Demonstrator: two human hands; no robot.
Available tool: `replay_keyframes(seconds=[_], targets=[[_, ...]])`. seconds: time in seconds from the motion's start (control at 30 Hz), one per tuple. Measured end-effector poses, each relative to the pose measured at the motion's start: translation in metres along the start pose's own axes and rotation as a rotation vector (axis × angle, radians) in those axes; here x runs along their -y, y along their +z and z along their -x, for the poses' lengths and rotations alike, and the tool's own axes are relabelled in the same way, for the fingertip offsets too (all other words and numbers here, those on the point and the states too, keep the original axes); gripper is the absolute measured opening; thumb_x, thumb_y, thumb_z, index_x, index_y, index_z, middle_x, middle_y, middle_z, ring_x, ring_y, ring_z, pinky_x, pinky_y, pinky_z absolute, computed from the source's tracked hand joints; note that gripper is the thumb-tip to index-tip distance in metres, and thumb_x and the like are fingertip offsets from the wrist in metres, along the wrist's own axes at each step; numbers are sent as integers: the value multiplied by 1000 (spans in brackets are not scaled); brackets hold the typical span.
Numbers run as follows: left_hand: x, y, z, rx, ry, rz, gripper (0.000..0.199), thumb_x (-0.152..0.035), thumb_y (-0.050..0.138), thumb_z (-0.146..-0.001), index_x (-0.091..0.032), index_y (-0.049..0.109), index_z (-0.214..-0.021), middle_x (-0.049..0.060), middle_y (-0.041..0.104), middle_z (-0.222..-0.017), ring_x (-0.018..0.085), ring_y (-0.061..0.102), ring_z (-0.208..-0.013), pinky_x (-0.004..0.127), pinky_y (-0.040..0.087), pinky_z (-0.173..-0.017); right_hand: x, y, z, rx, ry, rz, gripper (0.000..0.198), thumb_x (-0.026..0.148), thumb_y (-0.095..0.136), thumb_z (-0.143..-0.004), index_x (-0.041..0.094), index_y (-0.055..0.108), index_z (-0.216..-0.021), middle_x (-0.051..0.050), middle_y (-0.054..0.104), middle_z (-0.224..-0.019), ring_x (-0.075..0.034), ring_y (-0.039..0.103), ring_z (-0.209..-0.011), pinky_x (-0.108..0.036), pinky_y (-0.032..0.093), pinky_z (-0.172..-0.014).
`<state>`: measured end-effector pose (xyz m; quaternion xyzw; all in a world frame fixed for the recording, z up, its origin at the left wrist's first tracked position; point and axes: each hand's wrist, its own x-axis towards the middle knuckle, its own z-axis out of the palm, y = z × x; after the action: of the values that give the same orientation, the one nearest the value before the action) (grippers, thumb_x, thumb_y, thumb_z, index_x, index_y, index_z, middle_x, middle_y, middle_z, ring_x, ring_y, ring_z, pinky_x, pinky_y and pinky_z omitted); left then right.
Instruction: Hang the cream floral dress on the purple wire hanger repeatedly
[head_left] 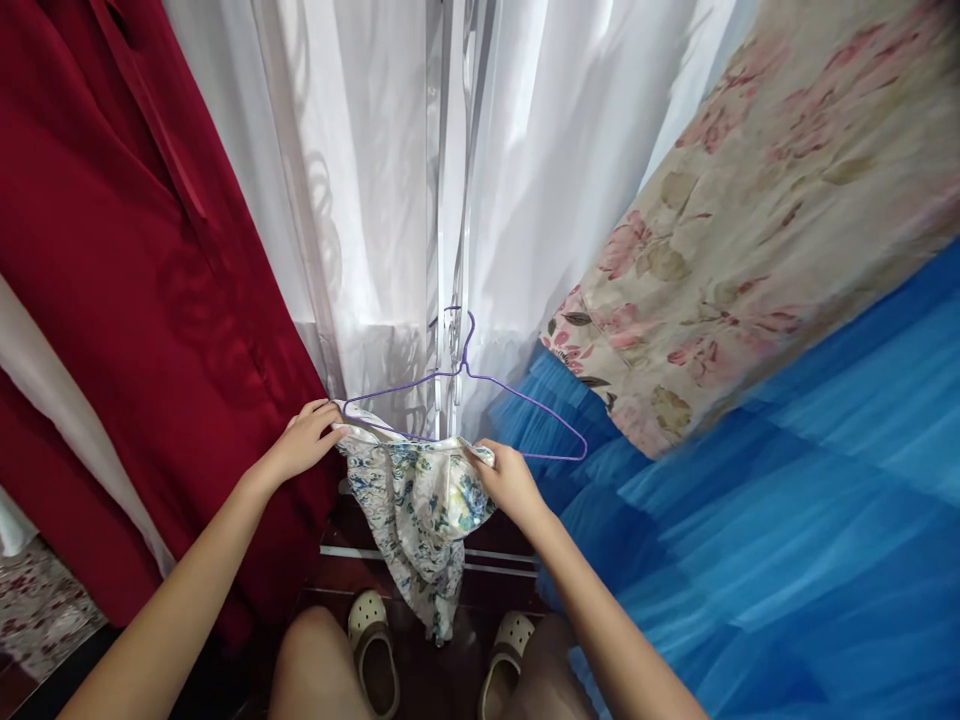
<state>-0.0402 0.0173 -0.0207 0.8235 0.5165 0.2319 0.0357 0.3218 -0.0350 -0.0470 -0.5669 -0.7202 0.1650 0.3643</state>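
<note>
A white garment (420, 490) with a blue and green floral print hangs down between my hands. Its upper edge lies along the bottom bar of a purple wire hanger (529, 402). My left hand (311, 437) pinches the garment's left top corner at the hanger's left end. On the other side, my right hand (506, 475) grips the top edge between thumb and fingers, short of the hanger's right end, which is bare. The hanger's hook rests by a white metal rack (442, 150), though I cannot tell exactly what it catches on.
Dark red cloth (172, 300) hangs at the left, and white curtains (360, 180) hang behind the rack. At the right are a pink floral cloth (697, 260) and a blue tulle skirt (810, 520). Below are my knees and light clogs (367, 620) on a dark floor.
</note>
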Motion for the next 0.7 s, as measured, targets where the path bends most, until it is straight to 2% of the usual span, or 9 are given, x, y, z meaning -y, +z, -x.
replay_keyframes(seconds=[0.1,0.2,0.3,0.4,0.43,0.47,0.53,0.63,0.7], targets=[[-9,-16,8,-136,64,13,26,-42,45,-96,-22,58,-87,7,63,-112,29,32,-140,48,32,-112,7,0,6,-9,27,33,33,38,48,-93,19,61,-69,-5,65,-64,-19,58,-65,-25,36,-59],[-38,-37,10,-228,134,58,22,-40,47,-96,-22,57,-90,7,63,-110,28,34,-138,45,30,-114,14,-1,7,28,37,44,33,38,50,-91,19,61,-67,-4,64,-62,-19,56,-62,-25,34,-57],[-72,-43,0,-193,165,182,19,-38,46,-97,-21,54,-94,7,63,-115,25,51,-123,40,39,-107,18,-1,9,82,29,31,30,36,51,-90,19,63,-68,-4,64,-62,-19,57,-62,-25,35,-57],[-95,-29,-17,-166,163,305,14,-35,49,-94,-22,53,-98,7,64,-121,22,59,-113,35,45,-98,19,-6,17,81,3,-35,20,28,54,-86,19,72,-83,-6,70,-74,-21,61,-70,-27,40,-63],[-99,-22,-21,-195,147,330,14,-35,52,-93,-22,54,-98,6,66,-118,21,61,-110,34,46,-96,18,-9,23,53,-8,-76,22,26,56,-84,19,73,-96,-6,71,-80,-21,61,-71,-28,41,-65],[-100,-15,-25,-242,126,345,15,-34,55,-91,-22,55,-99,5,68,-112,21,63,-105,33,47,-94,17,-14,30,10,-13,-121,32,24,57,-83,19,70,-112,-5,70,-82,-21,60,-70,-28,42,-65],[-99,-3,-28,-339,103,349,17,-35,58,-89,-21,59,-98,3,70,-99,19,66,-94,30,49,-89,13,-26,46,-117,9,-184,57,26,58,-83,20,53,-140,-2,66,-75,-18,53,-59,-27,41,-59],[-93,4,-25,-399,165,309,19,-37,57,-91,-20,65,-94,4,71,-94,18,66,-87,26,48,-84,2,-49,65,-353,103,-141,76,36,58,-87,20,28,-155,7,47,-57,-15,39,-47,-27,34,-50],[-91,3,-21,-367,211,259,21,-37,54,-94,-19,66,-93,4,71,-93,17,64,-84,25,47,-81,-9,-64,66,-460,151,-65,84,42,59,-87,17,20,-157,9,41,-55,-15,38,-47,-27,33,-50]])
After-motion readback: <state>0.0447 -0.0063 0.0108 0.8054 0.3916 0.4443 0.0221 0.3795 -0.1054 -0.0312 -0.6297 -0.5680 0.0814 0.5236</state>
